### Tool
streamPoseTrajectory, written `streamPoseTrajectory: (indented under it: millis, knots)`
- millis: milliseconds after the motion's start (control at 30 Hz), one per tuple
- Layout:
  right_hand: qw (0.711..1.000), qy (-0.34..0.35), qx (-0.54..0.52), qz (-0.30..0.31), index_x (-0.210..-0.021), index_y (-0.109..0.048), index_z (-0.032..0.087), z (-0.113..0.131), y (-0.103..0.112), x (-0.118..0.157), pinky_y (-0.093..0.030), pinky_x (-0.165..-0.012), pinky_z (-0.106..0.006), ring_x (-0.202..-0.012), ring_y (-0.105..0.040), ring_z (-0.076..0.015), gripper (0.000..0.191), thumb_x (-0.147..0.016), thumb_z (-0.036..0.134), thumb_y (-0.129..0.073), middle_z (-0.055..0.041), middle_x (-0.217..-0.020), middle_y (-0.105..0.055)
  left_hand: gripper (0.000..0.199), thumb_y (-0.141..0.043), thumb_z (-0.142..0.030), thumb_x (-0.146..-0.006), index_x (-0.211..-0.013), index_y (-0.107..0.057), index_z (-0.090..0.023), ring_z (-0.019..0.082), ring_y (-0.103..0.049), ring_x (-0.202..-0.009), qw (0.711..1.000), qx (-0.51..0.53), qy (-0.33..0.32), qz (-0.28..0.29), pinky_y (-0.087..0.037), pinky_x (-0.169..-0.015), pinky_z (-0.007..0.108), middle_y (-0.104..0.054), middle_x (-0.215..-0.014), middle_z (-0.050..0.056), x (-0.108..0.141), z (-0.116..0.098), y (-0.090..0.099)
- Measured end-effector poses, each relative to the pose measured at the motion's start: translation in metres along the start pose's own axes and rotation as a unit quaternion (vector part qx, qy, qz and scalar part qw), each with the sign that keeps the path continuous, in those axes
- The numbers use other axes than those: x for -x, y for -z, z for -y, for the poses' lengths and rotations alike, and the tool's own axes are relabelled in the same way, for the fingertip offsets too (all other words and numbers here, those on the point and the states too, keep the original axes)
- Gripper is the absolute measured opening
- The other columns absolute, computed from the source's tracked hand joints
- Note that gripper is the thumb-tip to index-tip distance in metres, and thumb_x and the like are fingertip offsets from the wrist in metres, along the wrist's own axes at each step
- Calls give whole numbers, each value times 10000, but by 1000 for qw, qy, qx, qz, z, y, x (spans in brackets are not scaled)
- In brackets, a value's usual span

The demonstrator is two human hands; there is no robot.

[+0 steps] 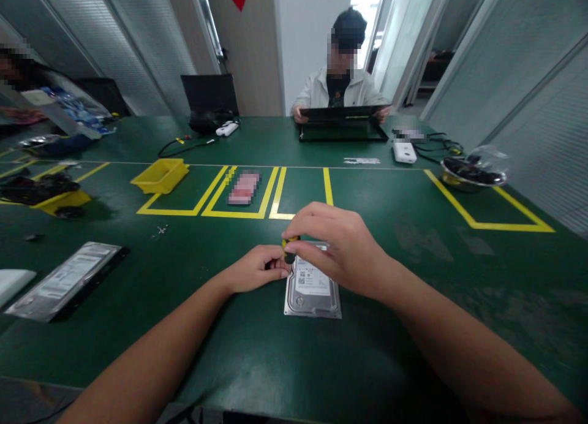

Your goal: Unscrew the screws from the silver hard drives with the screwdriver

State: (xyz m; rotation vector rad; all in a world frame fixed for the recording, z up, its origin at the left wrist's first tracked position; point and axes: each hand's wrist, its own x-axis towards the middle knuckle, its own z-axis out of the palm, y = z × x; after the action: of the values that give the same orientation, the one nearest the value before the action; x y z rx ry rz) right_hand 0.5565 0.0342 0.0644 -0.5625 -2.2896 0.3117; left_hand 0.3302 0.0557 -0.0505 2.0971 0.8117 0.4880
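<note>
Head view: right hand (342, 246) arched over the hard drive (315, 292), fingers clamped on a yellow-black tool (289, 253); left hand (252, 268) lay curled beside it, finger closure unclear.

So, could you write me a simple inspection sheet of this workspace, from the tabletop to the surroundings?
Surface: green table, marked with yellow tape outlines.
Job's things: hard drive, label up, partly covered by the right hand; yellow-and-black tool, its tip hidden.
Clutter: second drive at the left; small light pieces; yellow bin; bowl of dark items at the far right.
Hands: right grips the tool above the drive; left hand is at the drive's left edge, its exact grip unclear.
Cables: dark cables on the far right; another cable on the far left.
Surroundings: a person opposite holds a black panel.
</note>
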Motion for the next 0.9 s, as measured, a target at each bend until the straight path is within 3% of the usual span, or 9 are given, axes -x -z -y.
streamPoseTrajectory:
  millis: [267,667,900]
  knots:
    - [998,-1,-60,16,-1033,-678,130,1,3,1,-503,-922,-332,-1032,-648,-166,207,-908,91,-518,-73,-1074,-722,297,-572,-419,-914,-988,-619,-136,150,-557,-766,1000,-6,5,1,-466,-691,259,-615,-848,29,1,-1,-1]
    - [998,-19,-64,18,-1005,-652,130,1,3,1,-504,-904,-306,-1015,-637,-156,183,-900,92,-507,-80,-1060,-702,255,-603,-382,-903,-937,-623,-131,133,-545,-729,1000,0,12,-11,-451,-656,243,-607,-836,23,2,1,-2]
    - [997,-7,-67,38,-1117,-645,133,1,4,3,-485,-979,-344,-1112,-620,-165,304,-896,48,-455,-83,-1161,-692,246,-589,-377,-910,-917,-617,-133,131,-546,-713,1000,-1,15,-7,-453,-655,246,-608,-823,21,2,-3,-2]
